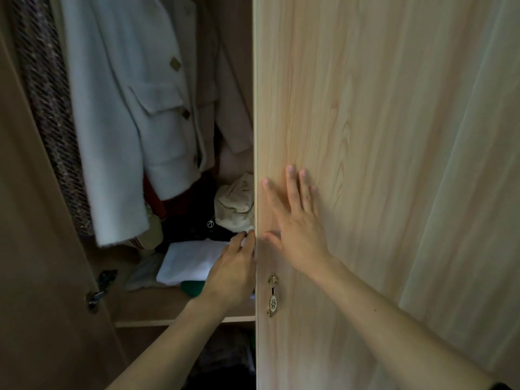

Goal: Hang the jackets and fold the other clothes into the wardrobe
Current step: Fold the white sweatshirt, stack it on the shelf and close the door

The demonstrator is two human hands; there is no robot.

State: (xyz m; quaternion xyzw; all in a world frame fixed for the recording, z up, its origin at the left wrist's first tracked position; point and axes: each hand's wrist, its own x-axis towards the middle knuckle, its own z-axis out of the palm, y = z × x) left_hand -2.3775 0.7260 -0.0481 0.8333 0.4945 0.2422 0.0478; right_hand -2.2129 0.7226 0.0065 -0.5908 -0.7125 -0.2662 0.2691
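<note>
Head view shows my right hand laid flat, fingers straight and spread, against the face of the pale wood-grain wardrobe door, above its small brass and white ornate handle. My left hand is at the door's free edge with its fingers bent around that edge; how firmly it grips I cannot tell, since the fingertips are hidden behind the wood. Inside the brown wardrobe, a light grey-white jacket with brown buttons and flap pockets hangs beside a dark speckled tweed coat on its left and a beige coat on its right. On the shelf below lie a folded white garment, a crumpled cream cloth, dark clothes and something red.
</note>
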